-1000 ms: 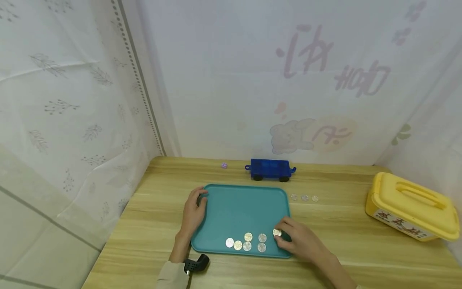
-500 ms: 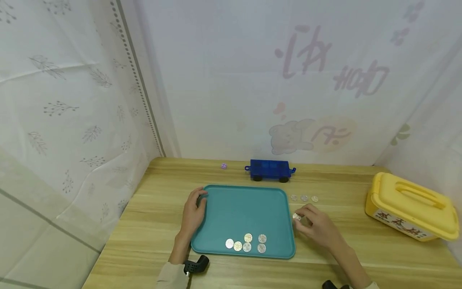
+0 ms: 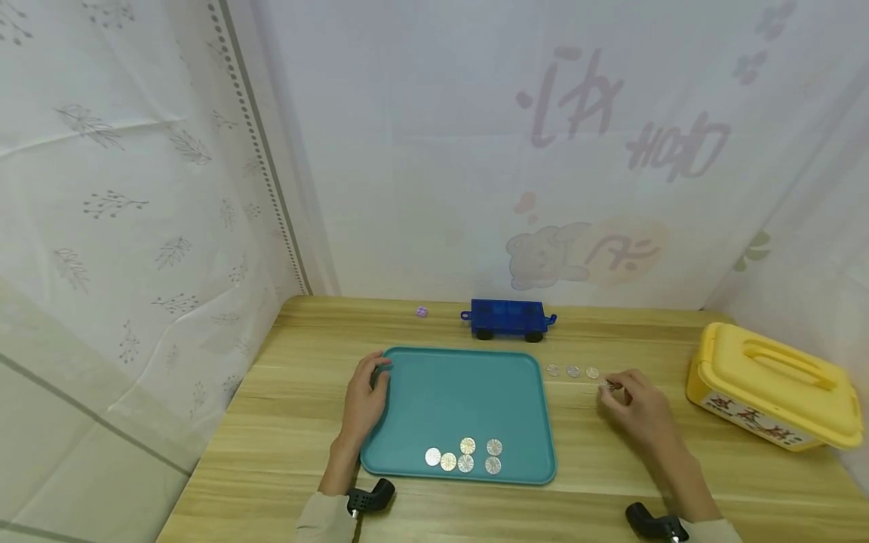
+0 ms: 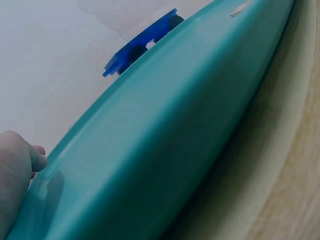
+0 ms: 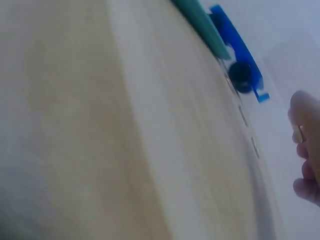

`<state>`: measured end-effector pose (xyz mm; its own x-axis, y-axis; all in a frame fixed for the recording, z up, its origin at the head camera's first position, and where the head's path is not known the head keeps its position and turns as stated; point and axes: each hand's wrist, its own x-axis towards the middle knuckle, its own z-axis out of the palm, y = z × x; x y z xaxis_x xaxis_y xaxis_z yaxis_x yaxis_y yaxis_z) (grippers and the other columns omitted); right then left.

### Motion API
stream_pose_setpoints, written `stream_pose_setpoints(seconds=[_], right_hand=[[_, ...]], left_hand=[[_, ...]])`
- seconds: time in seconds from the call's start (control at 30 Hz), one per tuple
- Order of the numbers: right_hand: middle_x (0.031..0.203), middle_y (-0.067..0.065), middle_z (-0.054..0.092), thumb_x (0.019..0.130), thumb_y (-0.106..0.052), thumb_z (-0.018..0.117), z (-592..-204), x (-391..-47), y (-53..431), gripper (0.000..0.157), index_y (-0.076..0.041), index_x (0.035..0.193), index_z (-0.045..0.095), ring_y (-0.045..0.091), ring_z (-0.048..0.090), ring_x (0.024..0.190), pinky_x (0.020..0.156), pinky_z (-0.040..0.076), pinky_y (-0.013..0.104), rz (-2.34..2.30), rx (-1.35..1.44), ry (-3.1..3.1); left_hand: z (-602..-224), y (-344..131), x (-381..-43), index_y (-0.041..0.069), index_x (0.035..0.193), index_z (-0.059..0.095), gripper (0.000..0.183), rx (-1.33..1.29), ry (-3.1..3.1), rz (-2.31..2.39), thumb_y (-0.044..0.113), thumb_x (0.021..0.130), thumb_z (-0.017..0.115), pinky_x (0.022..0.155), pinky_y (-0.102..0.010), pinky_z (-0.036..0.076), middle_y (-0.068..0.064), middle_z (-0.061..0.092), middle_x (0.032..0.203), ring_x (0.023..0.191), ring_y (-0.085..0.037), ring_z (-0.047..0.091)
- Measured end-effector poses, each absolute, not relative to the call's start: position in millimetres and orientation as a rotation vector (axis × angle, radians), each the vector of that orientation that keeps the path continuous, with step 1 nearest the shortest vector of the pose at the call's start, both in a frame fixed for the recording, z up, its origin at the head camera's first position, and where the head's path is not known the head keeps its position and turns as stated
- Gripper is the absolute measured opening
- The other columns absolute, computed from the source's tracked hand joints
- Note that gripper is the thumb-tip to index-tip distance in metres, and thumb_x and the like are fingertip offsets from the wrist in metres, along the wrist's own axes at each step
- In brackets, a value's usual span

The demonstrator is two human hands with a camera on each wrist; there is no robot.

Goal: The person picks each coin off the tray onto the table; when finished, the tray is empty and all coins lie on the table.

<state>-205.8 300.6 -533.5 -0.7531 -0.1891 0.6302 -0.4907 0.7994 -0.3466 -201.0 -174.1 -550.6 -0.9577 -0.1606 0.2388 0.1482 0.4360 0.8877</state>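
My right hand [image 3: 638,411] pinches a shiny coin [image 3: 606,385] between thumb and fingertips, just right of a short row of coins on the table. That row has a left coin [image 3: 553,370], a middle coin [image 3: 573,372] and a right coin [image 3: 593,372]. In the right wrist view the held coin's edge [image 5: 301,133] shows between the fingers. My left hand [image 3: 363,403] rests along the left rim of a teal tray [image 3: 462,400], relaxed fingers near its far left corner. Several gold and silver coins, among them a gold coin [image 3: 468,446], lie near the tray's front edge.
Behind the tray stands a blue toy wagon [image 3: 508,318] with black wheels. A small purple piece [image 3: 422,311] lies to its left. At the right is a yellow lidded box [image 3: 777,388] with a handle. White patterned cloth [image 3: 421,151] hangs behind the wooden table [image 3: 285,437].
My right hand has carried the coin from the tray's front right corner, over the rim, to the right end of the table row. The left hand and tray have stayed put.
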Motion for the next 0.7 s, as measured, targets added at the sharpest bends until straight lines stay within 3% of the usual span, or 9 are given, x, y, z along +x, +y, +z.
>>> stream_pose_setpoints(seconds=[0.27,0.57,0.7], right_hand=[[0.082,0.01,0.064,0.075,-0.002,0.077,-555.9,-219.6,326.4,0.016,0.001,0.09,0.073,0.013,0.052,0.065,0.057,0.038,0.014,0.659,0.372,-2.375],[0.087,0.01,0.066,0.083,-0.015,0.072,-563.0,-230.5,322.8,0.017,-0.003,0.094,0.075,0.023,0.059,0.068,0.052,0.047,0.036,0.559,0.258,-2.449],[0.087,0.01,0.066,0.083,-0.016,0.071,-563.6,-232.4,319.0,0.017,-0.004,0.094,0.076,0.024,0.06,0.066,0.048,0.044,0.033,0.55,0.208,-2.455]], left_hand=[[-551.2,-173.2,-200.2,0.003,0.118,0.065,0.021,0.012,-2.4,-1.524,0.004,0.1,0.054,0.113,-0.055,0.039,-0.014,0.053,0.144,0.139,-0.035,0.046],[-550.8,-174.0,-201.1,0.004,0.119,0.065,0.021,0.02,-2.403,-1.53,0.005,0.101,0.054,0.115,-0.054,0.037,-0.014,0.051,0.145,0.14,-0.035,0.045],[-552.5,-174.1,-202.6,0.003,0.119,0.065,0.021,0.008,-2.397,-1.518,0.004,0.1,0.054,0.114,-0.055,0.038,-0.015,0.052,0.145,0.139,-0.035,0.046]])
